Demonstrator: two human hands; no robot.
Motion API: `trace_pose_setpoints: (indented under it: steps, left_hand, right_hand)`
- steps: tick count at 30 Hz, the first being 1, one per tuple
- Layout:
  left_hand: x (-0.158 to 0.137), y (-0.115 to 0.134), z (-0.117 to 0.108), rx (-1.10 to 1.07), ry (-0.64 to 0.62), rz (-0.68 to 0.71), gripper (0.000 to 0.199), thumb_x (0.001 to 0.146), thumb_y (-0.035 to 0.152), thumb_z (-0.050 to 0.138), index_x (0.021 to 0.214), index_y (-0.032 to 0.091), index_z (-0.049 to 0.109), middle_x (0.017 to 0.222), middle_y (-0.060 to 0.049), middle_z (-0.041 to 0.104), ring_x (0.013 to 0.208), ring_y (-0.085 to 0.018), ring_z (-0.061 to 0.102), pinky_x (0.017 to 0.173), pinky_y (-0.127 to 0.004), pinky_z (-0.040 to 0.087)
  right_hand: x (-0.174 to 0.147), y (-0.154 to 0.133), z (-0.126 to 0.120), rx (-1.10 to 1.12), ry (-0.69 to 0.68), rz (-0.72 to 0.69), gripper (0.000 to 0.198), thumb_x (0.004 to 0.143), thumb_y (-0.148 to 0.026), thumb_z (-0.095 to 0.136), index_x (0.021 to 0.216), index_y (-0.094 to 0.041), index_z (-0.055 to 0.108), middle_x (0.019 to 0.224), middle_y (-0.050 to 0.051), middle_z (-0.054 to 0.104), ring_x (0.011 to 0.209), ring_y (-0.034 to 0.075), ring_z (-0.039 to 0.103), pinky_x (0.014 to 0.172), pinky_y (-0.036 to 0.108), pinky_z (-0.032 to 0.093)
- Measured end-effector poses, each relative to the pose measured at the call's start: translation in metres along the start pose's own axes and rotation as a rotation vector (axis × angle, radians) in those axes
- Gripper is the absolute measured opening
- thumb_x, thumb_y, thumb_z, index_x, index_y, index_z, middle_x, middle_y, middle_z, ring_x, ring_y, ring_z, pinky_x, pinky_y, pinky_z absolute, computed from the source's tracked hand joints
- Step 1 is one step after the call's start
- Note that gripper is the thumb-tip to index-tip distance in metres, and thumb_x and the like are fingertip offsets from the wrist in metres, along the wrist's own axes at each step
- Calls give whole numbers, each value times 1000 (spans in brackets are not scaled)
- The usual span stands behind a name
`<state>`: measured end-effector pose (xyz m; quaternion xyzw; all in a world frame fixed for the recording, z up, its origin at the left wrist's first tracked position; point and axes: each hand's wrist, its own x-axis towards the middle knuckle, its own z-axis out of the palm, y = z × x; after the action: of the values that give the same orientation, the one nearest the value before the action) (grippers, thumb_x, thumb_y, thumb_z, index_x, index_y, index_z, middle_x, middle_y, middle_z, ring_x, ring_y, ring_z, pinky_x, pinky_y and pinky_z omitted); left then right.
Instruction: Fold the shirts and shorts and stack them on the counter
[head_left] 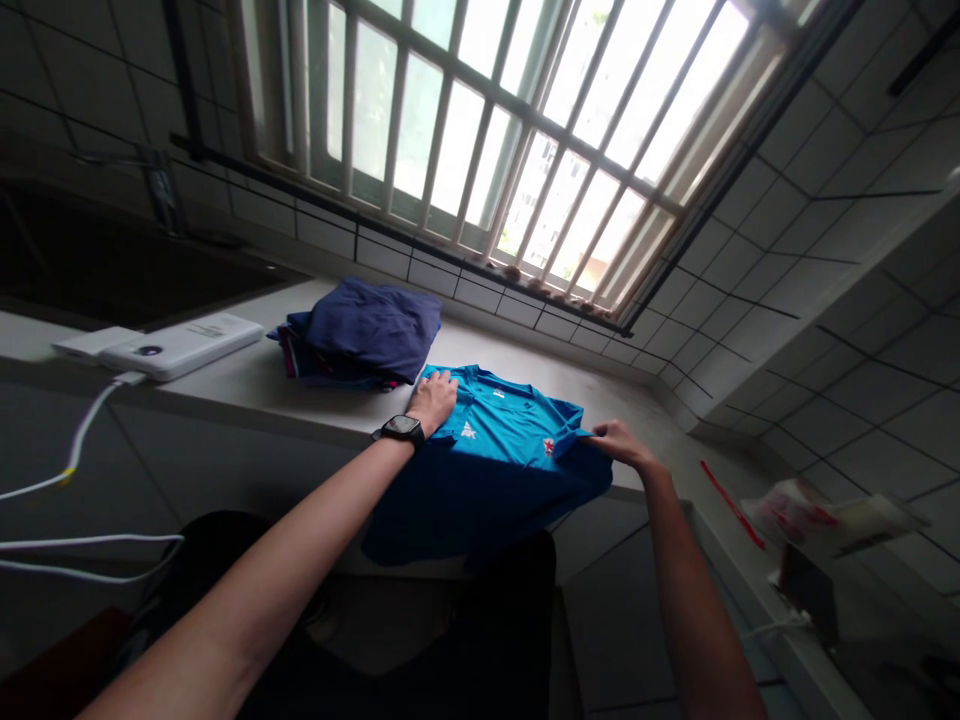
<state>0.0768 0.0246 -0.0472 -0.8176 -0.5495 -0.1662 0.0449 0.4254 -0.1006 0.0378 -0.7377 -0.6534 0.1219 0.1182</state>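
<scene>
A bright blue T-shirt (510, 425) lies across the counter edge, its collar toward the window and its lower part hanging down in front. A small white logo and a red-and-white badge show on its chest. My left hand (433, 402), with a black watch on the wrist, is at the shirt's left shoulder, fingers curled onto the cloth. At the opposite side, my right hand (621, 443) pinches the right sleeve and holds it slightly out. Just left of the shirt sits a stack of folded dark blue clothes (367, 330).
A white power bank (184, 345) with a white cable (90, 430) rests at the left of the counter (300, 400), beside a dark sink (90, 260) with a tap. A barred window (487, 130) is behind. Plastic bags (795, 515) lie on the right-hand counter.
</scene>
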Motion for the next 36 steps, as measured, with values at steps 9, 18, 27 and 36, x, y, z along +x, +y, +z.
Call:
trace_pose_setpoints:
  steps: [9,18,27,36]
  left_hand:
    - [1,0,2,-44,19,-14,42,98,11,32,113,10,70,123,-25,67,114,-33,61,91,-44,48]
    - [1,0,1,-16,-12,-4,42,99,11,31,117,10,69,125,-24,66,117,-33,59,93,-44,47]
    - [1,-1,-2,44,-21,-10,42,99,11,33,121,12,69,127,-22,66,120,-33,58,97,-43,45]
    - [25,-1,2,53,-111,-17,45,101,10,31,133,14,63,125,-23,64,120,-32,58,96,-42,47]
  right_hand:
    - [13,1,15,274,9,90,54,96,-68,56,82,-17,68,68,6,70,60,16,60,62,27,48]
    - [45,-6,53,-168,87,148,21,100,-32,60,113,-20,72,119,12,76,113,27,71,95,35,53]
    - [68,-25,62,-443,262,355,36,107,-27,43,136,-21,64,122,17,75,111,27,74,89,33,54]
    - [80,-14,64,-429,244,373,36,108,-26,42,136,-18,62,123,20,74,113,30,74,89,34,54]
